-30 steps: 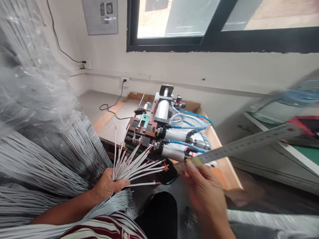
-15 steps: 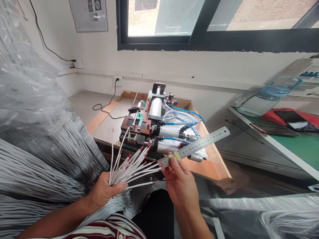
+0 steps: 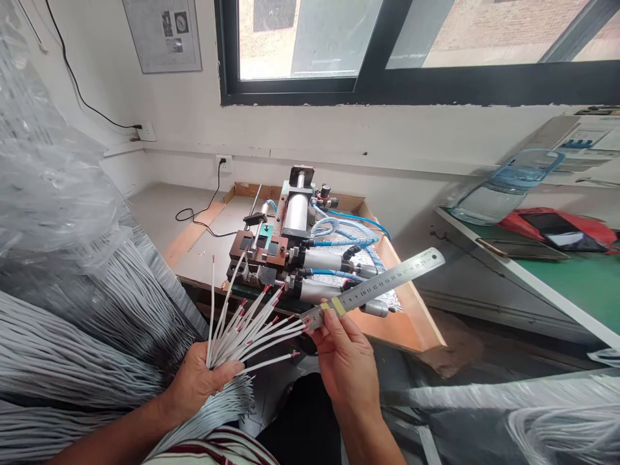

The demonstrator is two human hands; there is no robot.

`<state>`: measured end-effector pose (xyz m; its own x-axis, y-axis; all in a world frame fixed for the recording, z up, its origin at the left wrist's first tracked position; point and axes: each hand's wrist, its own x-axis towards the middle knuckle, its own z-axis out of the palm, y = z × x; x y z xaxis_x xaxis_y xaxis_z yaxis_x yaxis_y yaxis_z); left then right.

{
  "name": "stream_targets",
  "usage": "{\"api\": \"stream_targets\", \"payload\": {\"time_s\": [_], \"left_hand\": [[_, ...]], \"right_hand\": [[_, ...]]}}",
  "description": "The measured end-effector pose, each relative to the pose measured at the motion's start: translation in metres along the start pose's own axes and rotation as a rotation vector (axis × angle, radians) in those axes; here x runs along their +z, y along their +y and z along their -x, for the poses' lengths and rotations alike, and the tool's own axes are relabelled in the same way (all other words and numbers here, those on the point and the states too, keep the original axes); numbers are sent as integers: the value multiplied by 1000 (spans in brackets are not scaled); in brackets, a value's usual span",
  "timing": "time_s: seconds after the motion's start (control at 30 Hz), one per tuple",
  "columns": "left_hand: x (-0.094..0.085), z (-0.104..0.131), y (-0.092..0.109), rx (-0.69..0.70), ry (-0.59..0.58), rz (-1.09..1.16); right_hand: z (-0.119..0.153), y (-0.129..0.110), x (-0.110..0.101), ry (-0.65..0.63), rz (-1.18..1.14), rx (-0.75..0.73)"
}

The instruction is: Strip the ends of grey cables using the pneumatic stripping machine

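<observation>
A bundle of white cables (image 3: 242, 339) with red tips fans out from my left hand (image 3: 201, 378), whose fingers are wrapped round it. My right hand (image 3: 346, 352) pinches a steel ruler (image 3: 387, 281) near its low-number end, where yellow tape is stuck on. The ruler slants up to the right. Its near end lies against the red tips of a few cables, close to my right fingers. Just beyond the cables stands a pneumatic machine (image 3: 261, 248) with silver cylinders and blue hoses.
Hanks of grey cable (image 3: 72, 361) hang at the left under clear plastic film (image 3: 53, 161). A wooden-edged tray (image 3: 416, 316) holds the machine. On the right, a green-topped table (image 3: 547, 278) bears a water bottle (image 3: 504, 190), a red bag and phones. More wrapped cable (image 3: 566, 433) lies at lower right.
The whole view has shifted slightly, so most things sit a little further left. Both hands keep their grips, and the ruler stays against the cable tips.
</observation>
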<state>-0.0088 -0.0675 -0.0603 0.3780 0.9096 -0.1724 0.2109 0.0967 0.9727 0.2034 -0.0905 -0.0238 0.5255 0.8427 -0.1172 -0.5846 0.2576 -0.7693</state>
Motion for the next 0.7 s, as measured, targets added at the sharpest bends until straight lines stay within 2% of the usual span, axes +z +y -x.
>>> {"api": "stream_targets", "payload": {"time_s": [0.4,0.7], "left_hand": [[1,3,6,14,-1,28],[2,2,4,-42,25,-3]], "right_hand": [[-1,3,-2,-1,-22,16],[-1,4,-1,2,17,6]]}}
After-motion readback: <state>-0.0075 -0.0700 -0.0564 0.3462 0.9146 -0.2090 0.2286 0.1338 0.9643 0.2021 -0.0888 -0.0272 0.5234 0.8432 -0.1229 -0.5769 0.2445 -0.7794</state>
